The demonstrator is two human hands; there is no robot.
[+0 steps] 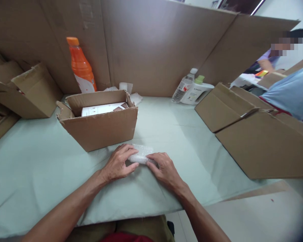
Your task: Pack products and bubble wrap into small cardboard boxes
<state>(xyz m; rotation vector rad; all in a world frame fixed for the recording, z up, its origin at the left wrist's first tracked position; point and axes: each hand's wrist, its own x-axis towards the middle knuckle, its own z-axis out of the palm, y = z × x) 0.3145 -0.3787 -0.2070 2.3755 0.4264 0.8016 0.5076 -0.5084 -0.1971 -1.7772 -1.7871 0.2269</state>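
Note:
A small roll of clear bubble wrap (141, 154) lies on the cloth-covered table between my hands. My left hand (121, 160) grips its left end, thumb in front and fingers over the top. At the right end, my right hand (164, 167) holds it with fingers and thumb closed round the edge. Whether anything is inside the wrap cannot be made out. Just beyond my left hand stands an open cardboard box (103, 129) with a white printed carton (101, 109) in it.
An orange bottle (82, 67) stands behind the box. A clear plastic bottle (184, 86) and a white jug (195, 93) lean against the cardboard wall (161, 47). More cardboard boxes (270, 148) flank the right side, others (37, 90) the left. People are at the far right.

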